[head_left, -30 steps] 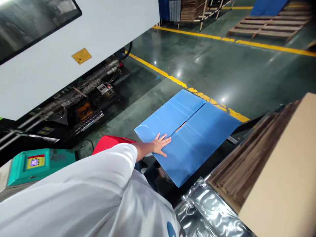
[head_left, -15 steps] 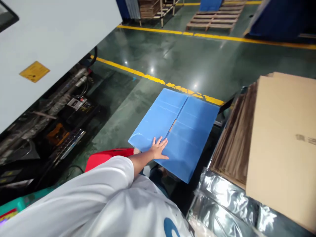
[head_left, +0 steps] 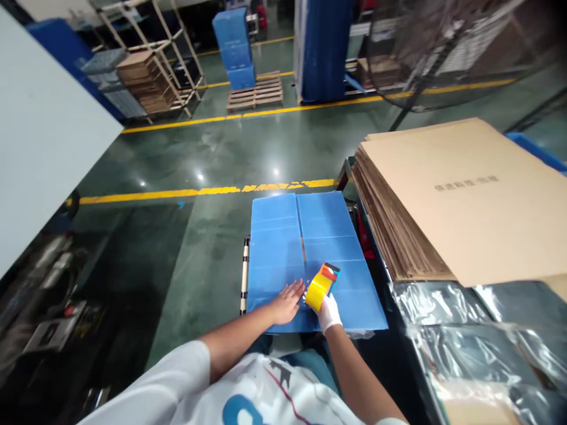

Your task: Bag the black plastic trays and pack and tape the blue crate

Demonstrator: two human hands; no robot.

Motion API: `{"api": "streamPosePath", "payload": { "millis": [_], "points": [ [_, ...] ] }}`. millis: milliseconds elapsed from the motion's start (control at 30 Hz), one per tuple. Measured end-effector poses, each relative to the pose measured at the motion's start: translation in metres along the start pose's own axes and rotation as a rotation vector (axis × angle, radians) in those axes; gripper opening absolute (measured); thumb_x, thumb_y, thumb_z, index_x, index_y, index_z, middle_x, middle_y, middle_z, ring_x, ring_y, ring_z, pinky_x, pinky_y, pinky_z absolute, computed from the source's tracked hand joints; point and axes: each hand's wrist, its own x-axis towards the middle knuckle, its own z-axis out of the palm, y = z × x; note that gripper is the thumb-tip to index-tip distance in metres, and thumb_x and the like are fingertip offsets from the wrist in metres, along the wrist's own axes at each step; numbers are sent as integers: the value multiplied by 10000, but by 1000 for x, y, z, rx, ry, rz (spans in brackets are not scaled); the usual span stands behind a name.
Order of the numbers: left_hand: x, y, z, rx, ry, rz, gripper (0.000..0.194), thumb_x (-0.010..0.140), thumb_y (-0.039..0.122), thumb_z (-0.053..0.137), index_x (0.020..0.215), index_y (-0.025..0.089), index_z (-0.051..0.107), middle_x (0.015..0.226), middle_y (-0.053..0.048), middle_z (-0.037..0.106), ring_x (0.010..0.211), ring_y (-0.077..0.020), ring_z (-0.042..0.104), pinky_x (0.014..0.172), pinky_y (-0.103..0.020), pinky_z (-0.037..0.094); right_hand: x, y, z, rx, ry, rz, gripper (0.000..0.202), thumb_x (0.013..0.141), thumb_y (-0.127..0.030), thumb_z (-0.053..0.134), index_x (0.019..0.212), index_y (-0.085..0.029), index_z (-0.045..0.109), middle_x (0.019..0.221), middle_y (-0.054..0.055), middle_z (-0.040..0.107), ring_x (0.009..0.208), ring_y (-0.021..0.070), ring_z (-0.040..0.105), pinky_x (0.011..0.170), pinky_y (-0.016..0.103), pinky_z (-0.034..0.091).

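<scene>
In front of me lies a blue cardboard box (head_left: 274,242), its two top flaps folded in and a narrow seam between them. My left hand (head_left: 287,302) is bare and rests flat on the left flap beside the seam, fingers stretched out. A white glove covers my right hand (head_left: 328,313), which grips a tape dispenser (head_left: 328,273) loaded with a yellow roll of tape (head_left: 317,291). The dispenser is over the near end of the seam, close to my left fingertips. Whether its tape touches the box I cannot tell.
Flat brown cardboard sheets (head_left: 478,195) are stacked at my right, above shiny plastic-wrapped material (head_left: 469,348). A white machine panel (head_left: 48,136) stands at the left. Farther off are a wooden pallet (head_left: 256,97) with blue boxes, a rack (head_left: 170,59) and a fan cage (head_left: 425,71).
My view has swung to the right. My right hand has come into view with the tape dispenser and is now at the near end of the seam. The left hand stays flat on the box.
</scene>
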Motion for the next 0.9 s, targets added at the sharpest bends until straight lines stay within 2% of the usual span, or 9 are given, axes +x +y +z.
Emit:
{"api": "streamPosePath", "payload": {
  "millis": [67, 200, 267, 333, 433, 533, 600, 733, 900],
  "points": [
    [-46, -34, -5, 131, 5, 112, 722, 868, 248, 426, 1508, 176, 101, 1581, -65, 50, 1454, -237, 15, 1175, -488, 107, 1, 7, 8, 52, 65, 18, 345, 614, -272, 722, 918, -146, 621, 708, 58, 689, 632, 236, 676, 599, 345, 558],
    [-128, -106, 3, 329, -91, 13, 738, 824, 281, 529, 1490, 240, 214, 1572, -43, 124, 1447, -285, 92, 1154, -559, 110, 2, 13, 7, 77, 165, 16, 376, 559, -240, 715, 906, -145, 607, 637, 37, 663, 588, 217, 657, 552, 321, 541],
    [-151, -133, 14, 367, -182, -35, 712, 834, 317, 544, 1481, 264, 251, 1556, -57, 184, 1431, -304, 168, 1139, -563, 177, 5, 16, 8, 53, 216, -11, 381, 518, -205, 715, 879, -152, 604, 608, 6, 647, 576, 200, 646, 544, 294, 531],
    [-158, -149, 21, 385, -231, -19, 671, 864, 327, 522, 1479, 292, 254, 1542, -64, 218, 1419, -308, 212, 1125, -559, 223, 7, 18, 10, 19, 263, -42, 376, 493, -183, 709, 854, -159, 605, 602, -11, 642, 568, 187, 634, 532, 270, 521],
    [-146, -150, 18, 393, -189, 135, 710, 868, 357, 530, 1490, 311, 191, 1552, -58, 179, 1430, -305, 175, 1125, -589, 189, 9, 21, 10, -13, 305, -61, 360, 492, -194, 693, 842, -163, 615, 626, -7, 652, 554, 184, 624, 507, 265, 510],
    [-119, -137, 4, 376, -150, 339, 866, 803, 439, 606, 1502, 269, 125, 1567, -67, 133, 1443, -296, 121, 1132, -611, 126, 8, 23, 12, -10, 332, -58, 359, 485, -199, 678, 838, -159, 625, 644, 7, 659, 555, 195, 625, 503, 283, 514],
    [-99, -133, -3, 381, -186, 445, 881, 779, 422, 635, 1498, 258, 153, 1567, -64, 152, 1441, -288, 139, 1138, -603, 111, 5, 25, 18, 20, 393, -69, 362, 491, -214, 668, 846, -162, 623, 649, 1, 651, 561, 193, 624, 512, 286, 518],
    [-68, -145, -7, 409, -281, 643, 869, 755, 386, 665, 1487, 294, 204, 1570, -25, 144, 1444, -281, 124, 1142, -595, 105, 2, 32, 42, 143, 675, -161, 346, 559, -257, 618, 898, -192, 595, 702, -36, 628, 604, 152, 615, 565, 252, 522],
    [-45, -173, -26, 399, -365, 891, 1012, 709, 565, 645, 1505, 191, 144, 1580, -89, 15, 1450, -311, -23, 1141, -581, 58, 16, 43, 75, 305, 1010, -220, 379, 610, -231, 650, 982, -191, 590, 801, -20, 652, 691, 156, 629, 619, 255, 531]
  ]
}}
